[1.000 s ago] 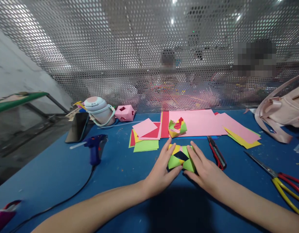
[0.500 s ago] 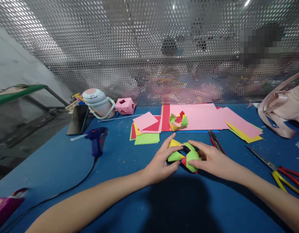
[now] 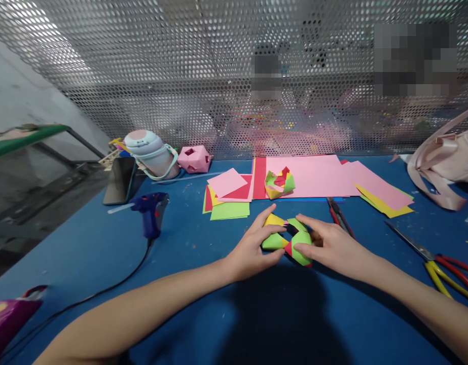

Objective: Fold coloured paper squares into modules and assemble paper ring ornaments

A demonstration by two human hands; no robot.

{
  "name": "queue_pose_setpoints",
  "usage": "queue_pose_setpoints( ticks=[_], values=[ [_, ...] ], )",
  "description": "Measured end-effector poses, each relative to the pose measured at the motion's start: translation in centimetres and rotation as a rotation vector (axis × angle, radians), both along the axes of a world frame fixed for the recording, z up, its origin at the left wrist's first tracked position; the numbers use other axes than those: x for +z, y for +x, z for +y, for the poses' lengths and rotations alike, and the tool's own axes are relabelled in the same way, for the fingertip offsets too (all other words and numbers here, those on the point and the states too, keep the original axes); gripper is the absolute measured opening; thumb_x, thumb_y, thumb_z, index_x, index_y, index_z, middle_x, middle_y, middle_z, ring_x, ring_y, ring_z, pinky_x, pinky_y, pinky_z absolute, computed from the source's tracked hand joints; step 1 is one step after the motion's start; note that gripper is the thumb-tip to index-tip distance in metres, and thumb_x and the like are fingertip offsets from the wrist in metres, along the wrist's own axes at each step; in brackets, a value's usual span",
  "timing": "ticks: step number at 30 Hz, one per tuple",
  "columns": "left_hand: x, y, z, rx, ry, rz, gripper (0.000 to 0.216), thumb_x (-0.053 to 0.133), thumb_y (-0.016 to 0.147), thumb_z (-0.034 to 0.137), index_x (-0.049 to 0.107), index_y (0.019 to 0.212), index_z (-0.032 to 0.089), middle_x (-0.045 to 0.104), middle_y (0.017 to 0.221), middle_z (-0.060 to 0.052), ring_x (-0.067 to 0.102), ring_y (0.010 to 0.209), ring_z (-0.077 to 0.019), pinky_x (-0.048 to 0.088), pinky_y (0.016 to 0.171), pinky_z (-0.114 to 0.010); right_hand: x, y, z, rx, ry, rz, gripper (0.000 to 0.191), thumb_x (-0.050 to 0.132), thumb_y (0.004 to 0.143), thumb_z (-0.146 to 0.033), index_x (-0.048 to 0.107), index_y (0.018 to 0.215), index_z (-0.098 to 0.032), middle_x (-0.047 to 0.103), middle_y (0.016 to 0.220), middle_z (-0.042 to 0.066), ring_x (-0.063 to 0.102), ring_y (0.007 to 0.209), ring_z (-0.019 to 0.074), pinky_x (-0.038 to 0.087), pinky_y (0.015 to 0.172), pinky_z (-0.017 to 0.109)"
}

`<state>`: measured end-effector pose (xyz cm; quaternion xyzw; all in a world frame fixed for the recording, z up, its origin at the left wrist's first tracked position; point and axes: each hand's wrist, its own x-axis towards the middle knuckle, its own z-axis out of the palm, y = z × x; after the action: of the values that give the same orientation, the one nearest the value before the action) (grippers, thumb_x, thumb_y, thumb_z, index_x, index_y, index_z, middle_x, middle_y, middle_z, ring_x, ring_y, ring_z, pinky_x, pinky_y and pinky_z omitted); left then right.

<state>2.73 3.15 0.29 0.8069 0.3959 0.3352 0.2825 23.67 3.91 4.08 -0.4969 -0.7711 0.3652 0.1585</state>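
A folded paper ball (image 3: 289,239) of green, yellow and red pieces rests on the blue table (image 3: 203,304) between my hands. My left hand (image 3: 252,251) cups its left side, thumb below and fingers on top. My right hand (image 3: 328,243) grips its right side with curled fingers. A second, half-made folded paper piece (image 3: 278,184) lies farther back on a big pink sheet (image 3: 313,175).
Coloured paper squares (image 3: 228,197) lie behind my left hand. A utility knife (image 3: 339,215) and scissors (image 3: 442,263) lie to the right, a pink bag (image 3: 446,165) at far right. A blue glue gun (image 3: 152,213), phone (image 3: 119,185), bottle (image 3: 150,154) and pink paper cube (image 3: 194,158) stand at left. People sit behind the perforated screen.
My hands went from lying flat on the paper ball to gripping its sides, and the ball has turned so a red part shows.
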Motion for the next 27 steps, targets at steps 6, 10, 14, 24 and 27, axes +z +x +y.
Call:
queue_pose_setpoints(
  ticks=[6,10,14,24,27],
  values=[
    [0.0,-0.1,0.1,0.017,0.013,0.002,0.032,0.060,0.073,0.015,0.057,0.104,0.015,0.025,0.145,-0.018,0.029,0.133,-0.0273,0.031,0.106,-0.043,-0.1,0.5,0.0,0.057,-0.041,-0.013,0.076,0.061,0.074,-0.038,0.030,0.140,-0.016,0.039,0.141,0.012,0.041,0.125,0.0297,0.040,0.098,0.044],
    [0.0,-0.1,0.1,0.026,0.007,0.007,0.032,0.060,0.073,0.014,0.057,0.105,0.016,0.027,0.144,-0.018,0.028,0.133,-0.0267,0.032,0.105,-0.042,-0.3,1.1,0.2,0.133,-0.082,-0.013,0.087,0.064,0.070,-0.031,0.020,0.144,-0.020,0.021,0.149,0.009,0.038,0.127,0.0285,0.039,0.098,0.040],
    [-0.1,-0.2,0.2,0.018,0.009,0.011,0.035,0.060,0.074,0.016,0.057,0.109,0.016,0.027,0.144,-0.017,0.029,0.133,-0.0264,0.032,0.105,-0.042,-0.3,1.2,0.3,0.121,-0.185,0.058,0.080,0.059,0.075,-0.026,0.018,0.144,-0.022,0.053,0.125,0.010,0.059,0.099,0.0225,0.050,0.076,0.032],
    [0.1,-0.1,0.1,0.027,0.000,0.071,0.039,0.056,0.071,0.009,0.059,0.110,0.015,0.022,0.146,-0.016,0.027,0.134,-0.0271,0.031,0.107,-0.041,-0.3,1.3,0.7,0.071,-0.415,0.227,0.074,0.059,0.076,-0.022,0.022,0.141,-0.025,0.055,0.075,-0.003,0.051,0.062,0.0112,0.038,0.051,0.021],
    [0.2,0.0,0.0,0.039,-0.010,0.076,0.039,0.056,0.071,0.010,0.059,0.110,0.015,0.023,0.146,-0.016,0.028,0.134,-0.0265,0.030,0.107,-0.041,-0.3,1.0,0.5,0.047,-0.390,0.218,0.075,0.060,0.075,-0.022,0.024,0.141,-0.024,0.058,0.078,-0.002,0.054,0.065,0.0122,0.041,0.054,0.022]
  ],
)
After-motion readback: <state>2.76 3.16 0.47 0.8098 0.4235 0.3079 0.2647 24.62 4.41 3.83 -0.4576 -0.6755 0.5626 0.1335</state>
